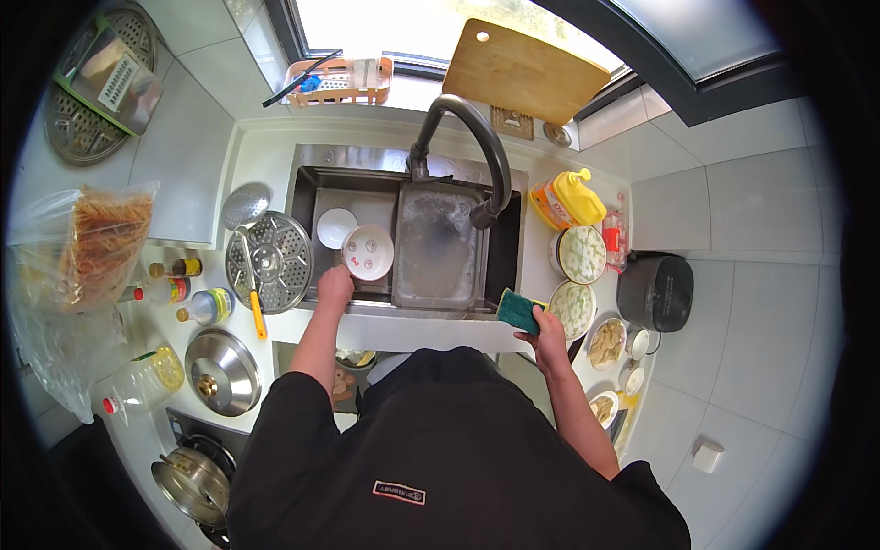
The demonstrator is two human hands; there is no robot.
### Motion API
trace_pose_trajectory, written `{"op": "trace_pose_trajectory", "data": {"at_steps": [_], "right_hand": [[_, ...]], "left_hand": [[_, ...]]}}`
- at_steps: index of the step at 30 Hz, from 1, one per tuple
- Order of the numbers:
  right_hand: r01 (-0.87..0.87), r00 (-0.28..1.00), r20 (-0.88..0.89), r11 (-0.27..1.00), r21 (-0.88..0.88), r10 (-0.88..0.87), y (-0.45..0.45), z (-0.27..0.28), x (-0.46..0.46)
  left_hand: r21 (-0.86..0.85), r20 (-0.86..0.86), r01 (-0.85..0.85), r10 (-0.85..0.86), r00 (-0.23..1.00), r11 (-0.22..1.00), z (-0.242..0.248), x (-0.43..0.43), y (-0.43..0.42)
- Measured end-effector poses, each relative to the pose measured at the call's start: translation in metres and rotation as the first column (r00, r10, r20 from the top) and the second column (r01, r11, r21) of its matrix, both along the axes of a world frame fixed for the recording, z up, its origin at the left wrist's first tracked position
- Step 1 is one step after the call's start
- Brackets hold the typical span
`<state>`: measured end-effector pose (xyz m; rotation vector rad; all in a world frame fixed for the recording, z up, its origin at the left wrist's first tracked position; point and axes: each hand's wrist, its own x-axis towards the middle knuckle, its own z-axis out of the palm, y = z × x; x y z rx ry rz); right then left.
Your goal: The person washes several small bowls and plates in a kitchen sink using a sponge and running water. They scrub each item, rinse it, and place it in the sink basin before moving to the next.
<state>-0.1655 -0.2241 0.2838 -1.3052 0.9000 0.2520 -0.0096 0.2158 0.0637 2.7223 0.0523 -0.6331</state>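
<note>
My left hand (335, 287) is closed on the near rim of a white bowl with small printed faces (368, 252), held over the left part of the sink. Just left of that bowl, a plain white bowl (337, 228) lies in the sink. My right hand (545, 331) grips a green and yellow scouring sponge (520, 311) at the sink's near right corner. A rectangular basin of cloudy, sudsy water (438, 247) fills the middle of the steel sink (330, 152). The dark curved faucet (496, 148) arches over the basin.
A steamer plate (266, 254), a yellow-handled tool (256, 313) and a pot lid (223, 372) lie left. Right stand a yellow detergent bottle (568, 199), green-patterned bowls (581, 254) and dishes of food (606, 343). A wooden cutting board (526, 72) leans at the window.
</note>
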Motion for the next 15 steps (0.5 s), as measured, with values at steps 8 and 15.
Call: {"op": "trace_pose_trajectory", "data": {"at_steps": [8,15], "right_hand": [[0.019,1.0,-0.01,1.0,-0.014,-0.019,0.0,0.002,-0.002],[0.005,0.999,-0.042,1.0,-0.02,-0.006,0.001,-0.001,-0.007]], "left_hand": [[0.092,-0.106,0.13,-0.121,0.987,0.987,-0.013,0.005,0.0],[0.084,-0.263,0.227,-0.198,0.944,0.97,-0.041,0.019,-0.004]]}}
